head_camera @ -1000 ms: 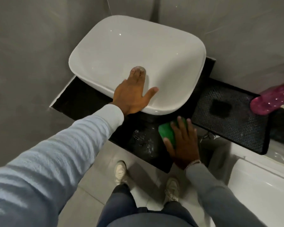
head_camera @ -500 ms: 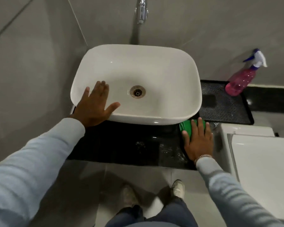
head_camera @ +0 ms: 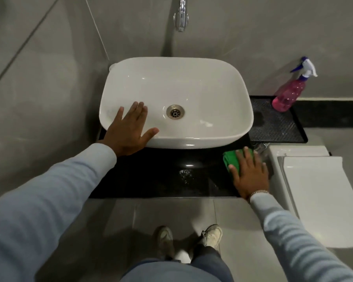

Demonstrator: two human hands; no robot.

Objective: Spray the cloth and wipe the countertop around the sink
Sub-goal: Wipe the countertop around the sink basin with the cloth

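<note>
From the head camera, the right hand (head_camera: 250,176) lies palm down, fingers spread, on a folded bright green cloth (head_camera: 231,160). Its grip is an open, flat press, not a clench: nothing is wrapped around the cloth, which is pinned against the glossy black stone desk (head_camera: 161,176). The cloth sits at the desk's right end, just in front of the right front corner of the white oval ceramic sink basin (head_camera: 192,94) and just beside the white toilet cistern lid (head_camera: 300,151). Only its left and far parts show past the fingers.

The left hand (head_camera: 130,131) is released and holds nothing. It rests flat over the basin's front left rim as a brace, fingers pointing into the bowl towards the metal drain (head_camera: 175,111).

The relation that matters is this: the bare strip of desk in front of the basin runs left to right, and nearly all of it lies to the left of the cloth, between the two hands. A patch of droplets (head_camera: 184,174) shines on it about midway. The right hand is the nearer one and already has the cloth under it, so the next stroke is probably a sweep leftward along that long axis, parallel to the basin's front edge.

The pink translucent spray bottle with the blue and white trigger (head_camera: 289,92) stands on a black perforated tray (head_camera: 277,127) to the right of the basin, well apart from both hands.
</note>
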